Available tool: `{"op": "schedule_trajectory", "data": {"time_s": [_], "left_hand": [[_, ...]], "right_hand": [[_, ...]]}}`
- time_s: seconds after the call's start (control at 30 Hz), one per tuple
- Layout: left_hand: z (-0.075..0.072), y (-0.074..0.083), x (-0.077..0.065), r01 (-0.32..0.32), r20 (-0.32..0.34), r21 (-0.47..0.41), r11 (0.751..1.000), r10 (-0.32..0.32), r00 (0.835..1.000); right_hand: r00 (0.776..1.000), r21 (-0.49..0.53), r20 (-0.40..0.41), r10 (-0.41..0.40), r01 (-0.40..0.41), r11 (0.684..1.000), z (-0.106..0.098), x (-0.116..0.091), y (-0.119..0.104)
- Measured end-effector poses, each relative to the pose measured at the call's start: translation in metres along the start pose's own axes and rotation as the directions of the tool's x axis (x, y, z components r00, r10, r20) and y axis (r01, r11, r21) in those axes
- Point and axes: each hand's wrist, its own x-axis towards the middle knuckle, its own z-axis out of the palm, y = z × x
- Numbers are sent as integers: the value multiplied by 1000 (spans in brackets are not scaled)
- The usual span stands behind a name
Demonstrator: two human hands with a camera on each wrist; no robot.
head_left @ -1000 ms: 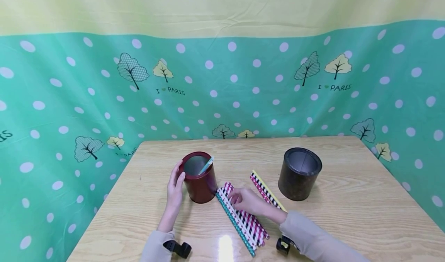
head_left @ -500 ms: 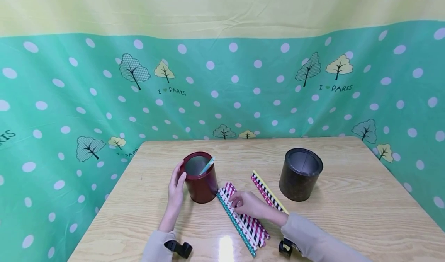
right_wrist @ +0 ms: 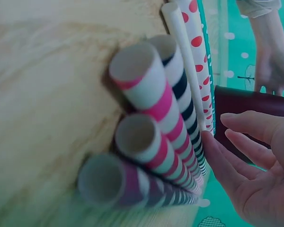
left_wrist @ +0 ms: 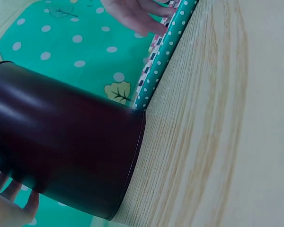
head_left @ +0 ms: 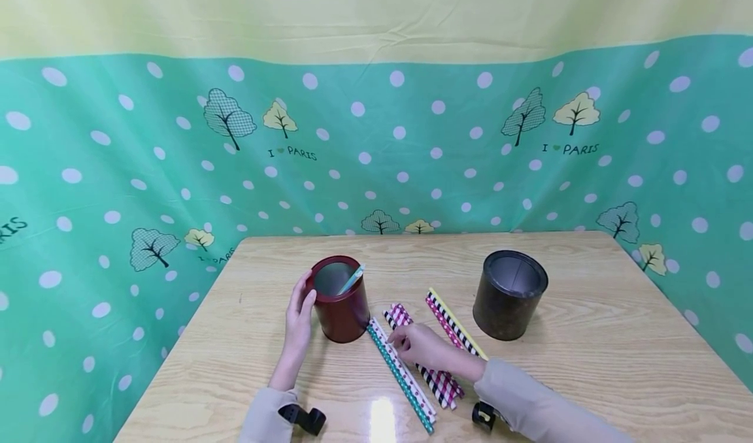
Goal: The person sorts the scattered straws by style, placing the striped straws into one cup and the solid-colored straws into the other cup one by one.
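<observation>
My left hand (head_left: pixel 299 319) holds a dark red can (head_left: pixel 341 319) at its left side and rim. A blue straw (head_left: pixel 351 281) leans inside the can. My right hand (head_left: pixel 419 346) is over several patterned paper straws, its fingers loosely bent and the thumb apart. One fingertip (right_wrist: pixel 208 138) touches or nearly touches a thin white straw (right_wrist: pixel 181 40) in the right wrist view. A teal dotted straw (head_left: pixel 411 397) and a red-dotted white straw (head_left: pixel 420 396) lie left of the hand. Black-striped (head_left: pixel 435 384) and pink-striped straws (head_left: pixel 450 381) lie under and right of it, partly hidden.
A black can (head_left: pixel 506 312) stands at the right, its mouth upward. Between it and my right hand lie a yellow straw (head_left: pixel 444 308) and several others. The wooden table (head_left: pixel 594 351) ends at a green dotted cloth (head_left: pixel 435 175).
The black-striped and pink-striped straws have shifted right and slightly away, so a gap separates them from the dotted ones. My left hand stays on the red can; the right hand moves little.
</observation>
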Motion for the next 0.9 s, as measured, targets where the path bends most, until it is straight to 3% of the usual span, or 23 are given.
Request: {"op": "schedule_trajectory", "data": {"time_s": [0.37,0.9], "left_hand": [[8,23,-5,18,-19,37,999,-18,1000],[9,22,-6,-9,-17,25,1000,9,1000]], "right_hand": [[1000,-70,11,-8,9,997,4,2,2],[1000,-144,10,-15,16,989,5,3,2]]}}
